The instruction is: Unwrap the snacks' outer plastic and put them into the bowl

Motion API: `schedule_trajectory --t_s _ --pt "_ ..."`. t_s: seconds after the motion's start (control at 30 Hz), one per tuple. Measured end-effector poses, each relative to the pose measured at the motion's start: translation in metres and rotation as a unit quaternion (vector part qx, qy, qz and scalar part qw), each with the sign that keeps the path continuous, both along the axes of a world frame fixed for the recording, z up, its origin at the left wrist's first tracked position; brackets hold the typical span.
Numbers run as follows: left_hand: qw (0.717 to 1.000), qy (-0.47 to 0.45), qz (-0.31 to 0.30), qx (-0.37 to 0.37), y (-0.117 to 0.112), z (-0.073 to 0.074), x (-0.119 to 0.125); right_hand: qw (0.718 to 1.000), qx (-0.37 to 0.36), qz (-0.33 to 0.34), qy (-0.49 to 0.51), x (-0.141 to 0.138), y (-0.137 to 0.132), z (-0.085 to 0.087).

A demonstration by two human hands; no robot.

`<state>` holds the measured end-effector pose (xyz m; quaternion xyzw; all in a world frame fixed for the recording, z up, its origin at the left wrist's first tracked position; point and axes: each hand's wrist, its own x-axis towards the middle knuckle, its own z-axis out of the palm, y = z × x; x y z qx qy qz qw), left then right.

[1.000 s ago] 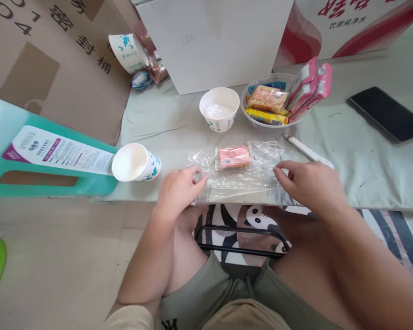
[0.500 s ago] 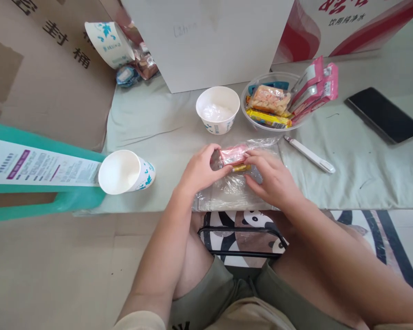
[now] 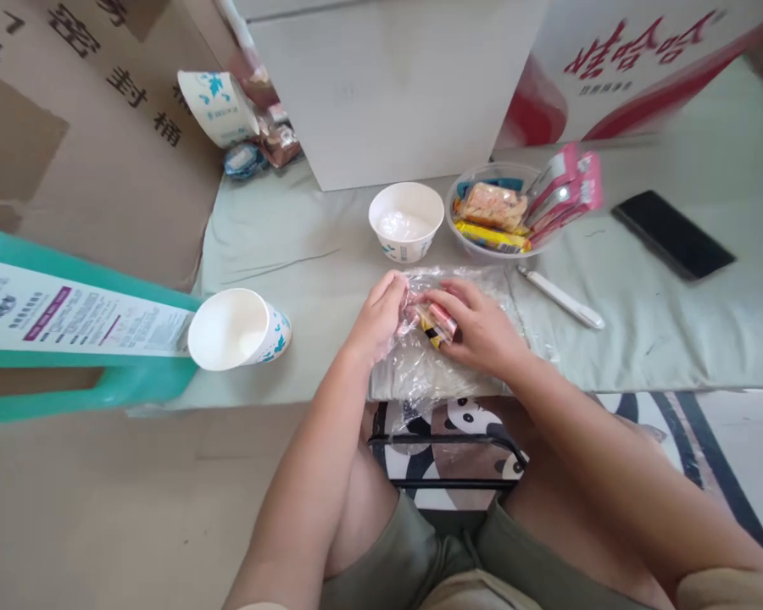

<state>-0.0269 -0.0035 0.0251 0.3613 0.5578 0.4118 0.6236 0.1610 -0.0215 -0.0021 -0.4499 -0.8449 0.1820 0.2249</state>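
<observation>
A sheet of clear plastic film [image 3: 420, 373] lies crinkled at the front edge of the cloth-covered table. My left hand [image 3: 381, 318] is closed on a bunched part of the film. My right hand [image 3: 476, 326] wraps round small packaged snacks [image 3: 442, 324], one with a pink-red wrapper and one yellow and black, on top of the film. Its fingers partly cover them. Behind my hands stands a paper bowl [image 3: 405, 222] with something clear and shiny inside. To its right is a clear plastic bowl [image 3: 483, 247] filled with wrapped snacks.
A white utility knife [image 3: 563, 298] and a black phone [image 3: 672, 233] lie on the right. A paper cup [image 3: 235, 330] sits at left beside a green-and-white packaging strip [image 3: 102, 318]. White and red boxes [image 3: 407, 93] line the back; a large cardboard box [image 3: 120, 161] is at left.
My left hand has moved from the snacks onto the film and bunched it. My right hand has closed round the snacks, which are now turned at a slant. The view has shifted slightly.
</observation>
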Motion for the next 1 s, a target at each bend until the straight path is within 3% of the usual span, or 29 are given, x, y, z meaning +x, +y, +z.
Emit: schedule_trajectory --t_s 0.17,0.4,0.53,0.7,0.77,1.0 --pt "0.999 -0.007 0.022 -0.036 0.005 0.007 -0.003 0.998 -0.062 0.023 0.023 0.012 0.005 0.007" --pt "0.985 0.170 -0.007 0.038 0.012 -0.007 -0.023 0.985 -0.133 0.106 0.031 0.028 0.025 0.032" --pt "0.970 0.232 -0.045 0.057 0.012 -0.003 -0.027 0.976 -0.175 0.104 0.081 0.034 0.028 0.040" --pt "0.994 0.040 -0.089 -0.050 0.010 0.009 -0.014 0.961 -0.207 0.014 0.180 0.029 0.024 0.035" --pt "0.993 -0.017 -0.102 -0.054 0.010 0.009 -0.005 0.955 -0.202 -0.008 0.216 0.025 0.022 0.031" --pt "0.986 -0.054 -0.158 -0.022 0.011 0.002 0.020 0.969 -0.140 -0.026 0.204 0.020 0.013 0.026"
